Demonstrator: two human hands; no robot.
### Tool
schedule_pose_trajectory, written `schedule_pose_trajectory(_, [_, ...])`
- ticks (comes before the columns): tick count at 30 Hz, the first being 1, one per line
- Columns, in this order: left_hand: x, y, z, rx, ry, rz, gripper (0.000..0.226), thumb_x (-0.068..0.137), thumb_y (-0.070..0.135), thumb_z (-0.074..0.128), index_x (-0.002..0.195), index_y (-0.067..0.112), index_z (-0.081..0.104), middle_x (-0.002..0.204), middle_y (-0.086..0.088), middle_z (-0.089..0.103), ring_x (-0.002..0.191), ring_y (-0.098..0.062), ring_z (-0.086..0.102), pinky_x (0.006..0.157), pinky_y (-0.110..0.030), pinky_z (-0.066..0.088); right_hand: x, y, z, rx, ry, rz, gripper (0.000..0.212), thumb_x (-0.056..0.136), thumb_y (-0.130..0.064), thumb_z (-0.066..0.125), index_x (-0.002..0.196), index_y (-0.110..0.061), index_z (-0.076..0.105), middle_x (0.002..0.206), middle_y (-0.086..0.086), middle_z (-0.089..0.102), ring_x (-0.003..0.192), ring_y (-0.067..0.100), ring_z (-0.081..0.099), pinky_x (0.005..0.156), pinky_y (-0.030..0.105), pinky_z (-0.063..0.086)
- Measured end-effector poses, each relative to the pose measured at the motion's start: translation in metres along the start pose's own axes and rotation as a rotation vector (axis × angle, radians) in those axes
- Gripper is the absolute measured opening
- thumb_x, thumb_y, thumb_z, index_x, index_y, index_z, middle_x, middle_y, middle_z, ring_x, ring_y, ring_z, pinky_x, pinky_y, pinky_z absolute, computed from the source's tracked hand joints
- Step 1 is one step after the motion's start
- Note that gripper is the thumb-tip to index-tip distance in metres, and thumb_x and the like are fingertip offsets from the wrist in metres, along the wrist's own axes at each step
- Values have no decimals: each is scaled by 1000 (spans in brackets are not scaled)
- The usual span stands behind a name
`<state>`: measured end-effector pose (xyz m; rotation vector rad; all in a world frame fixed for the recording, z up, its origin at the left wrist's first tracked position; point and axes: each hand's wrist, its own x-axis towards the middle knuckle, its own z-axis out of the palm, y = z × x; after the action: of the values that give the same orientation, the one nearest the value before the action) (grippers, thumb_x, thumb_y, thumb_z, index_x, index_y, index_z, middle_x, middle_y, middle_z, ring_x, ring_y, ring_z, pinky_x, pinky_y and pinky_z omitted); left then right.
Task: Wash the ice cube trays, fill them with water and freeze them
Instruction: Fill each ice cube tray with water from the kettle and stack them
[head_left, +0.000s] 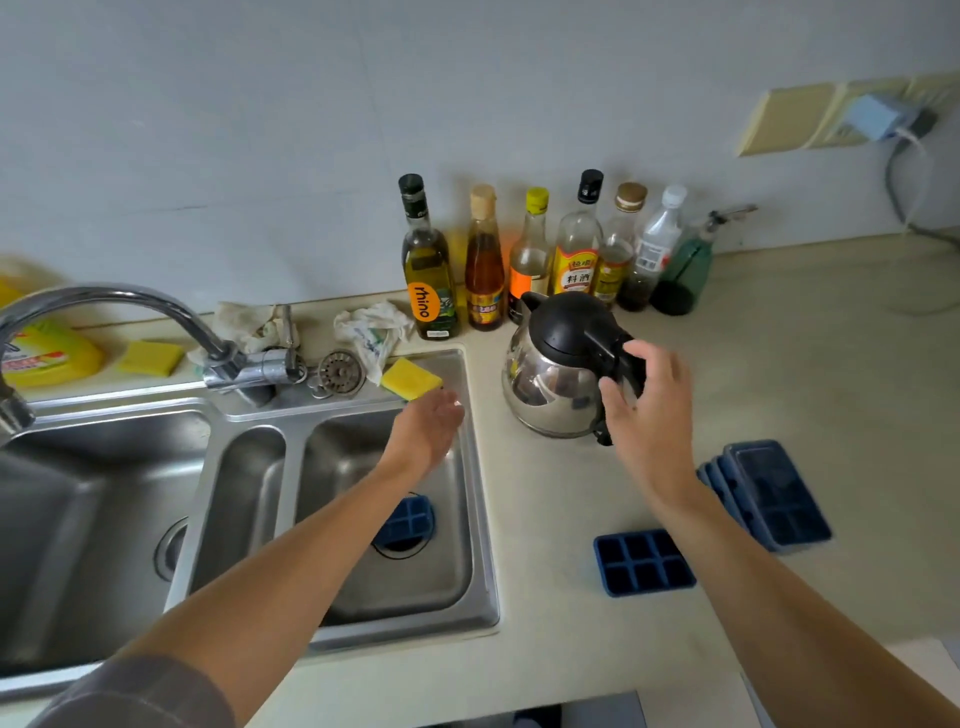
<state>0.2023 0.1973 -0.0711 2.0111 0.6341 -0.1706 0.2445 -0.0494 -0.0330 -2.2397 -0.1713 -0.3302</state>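
Note:
A blue ice cube tray (406, 521) lies in the right sink basin (457, 566) over the drain, partly hidden by my left forearm. A second blue tray (643, 562) sits on the counter beside my right forearm. Stacked blue trays with a lid (774, 493) lie further right. My left hand (434, 425) hovers over the basin with relaxed fingers, just in front of a yellow sponge (410, 378). My right hand (649, 400) is at the black handle of a steel kettle (556, 379), fingers spread around it; I cannot tell whether they grip it.
A curved faucet (130, 306) reaches over the left basin (98, 519). Several sauce and oil bottles (535, 254) line the wall behind the kettle. A sink strainer (342, 372), rags, another yellow sponge (150, 357) and a yellow package (47, 353) sit along the sink's back edge.

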Motion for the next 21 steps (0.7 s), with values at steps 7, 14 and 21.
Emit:
schedule_pose_trajectory(7, [-50,-132,-107,242,237,-42,14,98,23,61,85,25,64,77,10,64,72,-3,61,55,-9,36,-61,-91,87,123,-337,-145,11,95,-16,65,104,-11,66,100,-4,65,92,9,58,82,23,47])
schedule_pose_trajectory(14, [-99,-239,-172,349,255,-250,15,94,25,67,102,13,69,90,-2,69,73,-20,62,67,-29,45,-164,-121,215,27,-1013,247,12,92,-30,68,99,-23,62,95,-5,70,87,18,68,85,35,57])
schedule_pose_trajectory(21, [-115,-276,-168,362,118,-251,10,95,26,65,100,19,67,89,0,67,82,-23,64,73,-32,53,-213,-117,263,-146,-1116,328,38,96,-32,67,127,-12,57,104,4,66,82,22,64,66,30,45])
